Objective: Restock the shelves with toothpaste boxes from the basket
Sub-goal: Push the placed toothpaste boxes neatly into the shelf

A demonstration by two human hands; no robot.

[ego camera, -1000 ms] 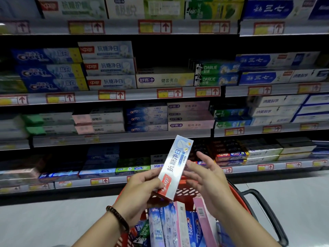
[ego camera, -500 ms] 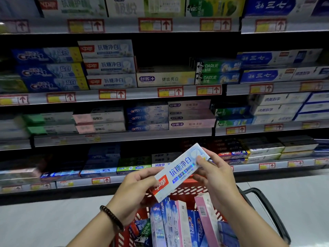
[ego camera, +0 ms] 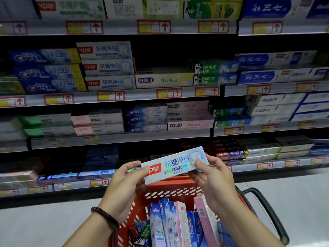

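Head view. Lower centre of frame: a red basket [ego camera: 170,190] carries toothpaste boxes [ego camera: 170,223] standing on end, blue, white and pink. Above its rim, the held box [ego camera: 175,164], white and blue, lies almost level, right end higher. The left hand [ego camera: 124,186] pinches its red-logo end; the right hand [ego camera: 213,180] pinches the other end, fingers curled. Behind are stocked shelves [ego camera: 142,95], with three matching boxes [ego camera: 106,65] stacked at upper left of centre.

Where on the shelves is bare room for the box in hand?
Free for the held box: the gap above the lone yellowish box, bordered left by the white stack and right by the green Darlie boxes. Crowded: the shelf below, boxes side by side.
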